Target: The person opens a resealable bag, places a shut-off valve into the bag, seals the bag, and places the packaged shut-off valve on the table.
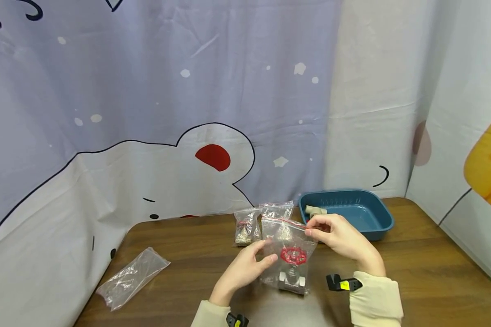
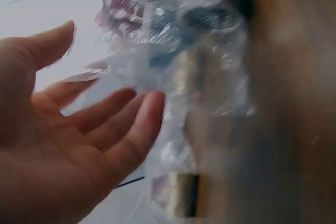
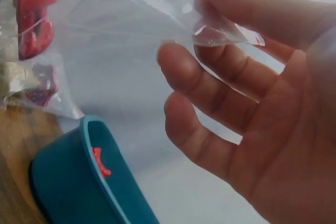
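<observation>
A metal valve with a red handwheel [image 1: 293, 256] is inside a clear zip bag [image 1: 274, 231] with a red line along its top. My right hand [image 1: 340, 235] pinches the bag's upper right corner between thumb and fingers, as the right wrist view also shows. At the bag's left side is my left hand [image 1: 245, 269], its thumb apart and its fingers loosely extended. In the left wrist view this hand [image 2: 79, 119] grips nothing; whether a fingertip touches the plastic is blurred. The valve's body [image 1: 292, 282] hangs low in the bag, close to the wooden table [image 1: 196, 263].
Two more bagged brass-coloured fittings, a left bag [image 1: 247, 227] and a right bag [image 1: 277, 210], stand behind. A blue basin [image 1: 362, 213] at the back right holds a pale fitting [image 1: 314, 211] and something red [image 3: 101, 162]. A flat clear bag [image 1: 132, 279] lies at the left.
</observation>
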A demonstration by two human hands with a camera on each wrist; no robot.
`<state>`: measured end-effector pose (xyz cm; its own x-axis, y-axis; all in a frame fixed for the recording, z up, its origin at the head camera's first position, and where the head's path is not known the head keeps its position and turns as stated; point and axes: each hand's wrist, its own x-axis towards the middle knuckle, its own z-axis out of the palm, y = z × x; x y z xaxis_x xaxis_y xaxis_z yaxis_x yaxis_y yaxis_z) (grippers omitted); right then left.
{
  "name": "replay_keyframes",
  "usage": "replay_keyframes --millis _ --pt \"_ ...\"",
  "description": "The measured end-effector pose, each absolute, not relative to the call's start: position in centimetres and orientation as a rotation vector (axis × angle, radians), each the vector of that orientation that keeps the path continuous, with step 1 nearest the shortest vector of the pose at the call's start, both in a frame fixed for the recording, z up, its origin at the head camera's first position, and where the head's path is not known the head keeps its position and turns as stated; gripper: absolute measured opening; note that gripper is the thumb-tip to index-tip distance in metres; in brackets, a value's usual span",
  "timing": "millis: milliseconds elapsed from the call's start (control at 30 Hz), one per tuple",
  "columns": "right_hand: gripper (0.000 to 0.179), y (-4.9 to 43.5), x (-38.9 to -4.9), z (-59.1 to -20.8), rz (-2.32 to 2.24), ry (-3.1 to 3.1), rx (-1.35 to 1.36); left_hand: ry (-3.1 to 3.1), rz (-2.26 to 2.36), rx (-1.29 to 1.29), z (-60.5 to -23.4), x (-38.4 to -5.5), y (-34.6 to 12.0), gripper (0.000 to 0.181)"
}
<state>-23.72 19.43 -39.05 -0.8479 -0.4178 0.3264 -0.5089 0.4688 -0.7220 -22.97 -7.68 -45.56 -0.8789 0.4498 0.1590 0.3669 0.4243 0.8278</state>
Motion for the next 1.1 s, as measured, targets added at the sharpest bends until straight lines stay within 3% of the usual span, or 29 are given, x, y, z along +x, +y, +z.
replay_keyframes --millis 200,500,633,933,1100 --pt "0.008 19.7 -23.8 -39.8 1.41 -2.6 0.778 2.598 1.484 0.793 -46.4 -23.1 -6.5 0.023" --pt "0.044 19.7 -23.1 -43.9 1.887 -2.654 0.668 2.662 1.498 0.728 -46.5 -22.9 -6.2 0.024" --pt "0.041 19.5 -22.7 -45.2 1.988 -2.679 0.693 2.617 1.514 0.705 -46.7 -22.9 -5.8 0.027" --pt "0.038 17.4 -23.2 -46.2 1.912 -2.684 0.648 2.489 1.604 0.627 -47.1 -22.5 -5.5 0.051" --pt "0.033 16.1 -23.0 -45.5 1.839 -2.664 0.572 2.47 1.717 0.578 -47.2 -22.6 -5.3 0.05"
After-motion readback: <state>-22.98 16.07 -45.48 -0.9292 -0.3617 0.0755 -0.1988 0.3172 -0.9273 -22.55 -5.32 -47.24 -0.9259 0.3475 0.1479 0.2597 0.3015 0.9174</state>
